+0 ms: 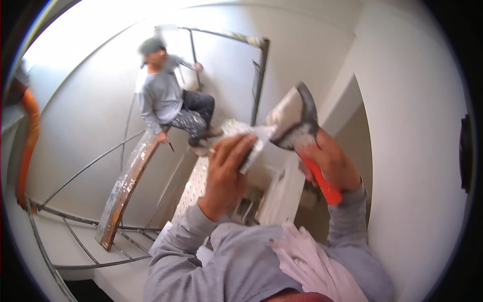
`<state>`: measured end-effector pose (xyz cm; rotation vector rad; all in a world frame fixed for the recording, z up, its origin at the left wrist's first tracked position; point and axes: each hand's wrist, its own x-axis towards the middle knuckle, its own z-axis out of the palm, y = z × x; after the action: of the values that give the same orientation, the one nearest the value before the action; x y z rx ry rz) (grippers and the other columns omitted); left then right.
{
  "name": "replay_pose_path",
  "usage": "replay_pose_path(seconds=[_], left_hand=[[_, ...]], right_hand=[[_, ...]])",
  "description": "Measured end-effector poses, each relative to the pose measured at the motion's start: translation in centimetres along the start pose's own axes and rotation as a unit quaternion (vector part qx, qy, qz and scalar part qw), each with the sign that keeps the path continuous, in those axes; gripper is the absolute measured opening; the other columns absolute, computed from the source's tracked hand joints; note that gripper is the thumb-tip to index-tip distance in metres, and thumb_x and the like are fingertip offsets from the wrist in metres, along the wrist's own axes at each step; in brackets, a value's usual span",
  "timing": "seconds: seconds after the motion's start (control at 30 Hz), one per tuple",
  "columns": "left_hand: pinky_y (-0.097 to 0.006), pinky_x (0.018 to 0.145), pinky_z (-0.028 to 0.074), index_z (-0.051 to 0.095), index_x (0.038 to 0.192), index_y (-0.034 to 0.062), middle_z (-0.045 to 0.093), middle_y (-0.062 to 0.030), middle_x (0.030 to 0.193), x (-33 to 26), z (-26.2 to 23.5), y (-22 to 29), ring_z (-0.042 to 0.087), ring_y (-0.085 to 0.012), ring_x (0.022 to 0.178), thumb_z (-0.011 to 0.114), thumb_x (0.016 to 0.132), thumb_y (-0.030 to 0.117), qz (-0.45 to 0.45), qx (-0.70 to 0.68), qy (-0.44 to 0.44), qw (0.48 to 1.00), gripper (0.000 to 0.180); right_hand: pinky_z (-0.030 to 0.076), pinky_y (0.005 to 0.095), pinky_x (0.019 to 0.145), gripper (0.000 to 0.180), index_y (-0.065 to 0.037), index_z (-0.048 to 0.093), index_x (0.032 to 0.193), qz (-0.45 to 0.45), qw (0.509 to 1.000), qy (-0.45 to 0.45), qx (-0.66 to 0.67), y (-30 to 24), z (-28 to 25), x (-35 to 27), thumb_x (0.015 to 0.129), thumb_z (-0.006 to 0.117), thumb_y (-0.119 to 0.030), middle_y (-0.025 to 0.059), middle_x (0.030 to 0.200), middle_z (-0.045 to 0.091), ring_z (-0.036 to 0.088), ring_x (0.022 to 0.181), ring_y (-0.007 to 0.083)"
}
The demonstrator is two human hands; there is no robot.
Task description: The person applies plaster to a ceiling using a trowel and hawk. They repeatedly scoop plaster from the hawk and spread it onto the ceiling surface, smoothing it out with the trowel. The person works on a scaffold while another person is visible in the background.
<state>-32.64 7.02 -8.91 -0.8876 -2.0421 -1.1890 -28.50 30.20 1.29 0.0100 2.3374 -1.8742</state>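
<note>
My left hand [226, 171] grips a small putty knife [253, 141], its blade smeared with white filler and laid against a wider blade. My right hand [332, 161] holds a broad taping knife [294, 118] by its orange handle [322, 183]; that blade is also coated with white compound. Both tools meet at chest height in front of me, blade on blade. My sleeves are grey, and a pale pink cloth [307, 259] hangs at my chest.
Another person [168, 98] in grey, with paint-spattered trousers, sits on a metal scaffold frame [259, 75] at the back. A perforated scaffold plank [196, 183] runs below my hands. A white wall [417, 151] stands close on the right, and a rusty board [123, 189] leans at the left.
</note>
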Motion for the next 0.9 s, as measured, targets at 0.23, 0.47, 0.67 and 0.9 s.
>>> replay_pose_path(seconds=[0.23,0.47,0.67,0.9], left_hand=[[-0.042,0.107,0.044,0.059,0.136,0.001,0.061,-0.0212,0.13,-2.3,-0.4,-0.4,0.057,-0.0382,0.124,0.053,0.095,-0.006,-0.088,-0.142,0.086,0.982,0.042],[-0.04,0.107,0.044,0.059,0.136,0.0006,0.06,-0.0193,0.132,-5.5,-2.6,-0.2,0.058,-0.0346,0.125,0.053,0.1,-0.002,-0.131,-0.123,0.12,0.976,0.037],[-0.04,0.106,0.046,0.06,0.137,0.0033,0.06,-0.0184,0.133,-5.8,-3.6,0.3,0.059,-0.0343,0.125,0.055,0.101,0.0,-0.136,-0.095,0.134,0.977,0.036],[-0.04,0.105,0.046,0.06,0.136,0.0037,0.06,-0.0187,0.132,-5.5,-3.3,0.3,0.059,-0.0338,0.123,0.056,0.1,-0.001,-0.125,-0.092,0.128,0.98,0.037]], right_hand=[[0.045,0.0305,0.041,0.024,-0.001,0.052,0.113,-0.049,0.995,0.054,0.07,1.6,0.0,-4.2,0.093,0.051,-0.013,0.0089,0.07,0.055,0.053,0.048,0.016],[0.046,0.031,0.04,0.025,-0.001,0.05,0.114,-0.042,0.995,0.005,0.092,3.1,0.7,-2.5,0.093,0.051,-0.015,0.0101,0.072,0.056,0.053,0.048,0.0169],[0.044,0.0307,0.04,0.024,-0.001,0.051,0.113,-0.044,0.995,-0.006,0.087,3.0,1.6,-2.6,0.093,0.051,-0.015,0.0098,0.072,0.056,0.053,0.047,0.0169],[0.041,0.029,0.036,0.029,-0.003,0.051,0.113,-0.056,0.994,-0.002,0.091,3.4,1.5,-2.4,0.09,0.051,-0.02,0.0079,0.072,0.053,0.049,0.043,0.0151]])
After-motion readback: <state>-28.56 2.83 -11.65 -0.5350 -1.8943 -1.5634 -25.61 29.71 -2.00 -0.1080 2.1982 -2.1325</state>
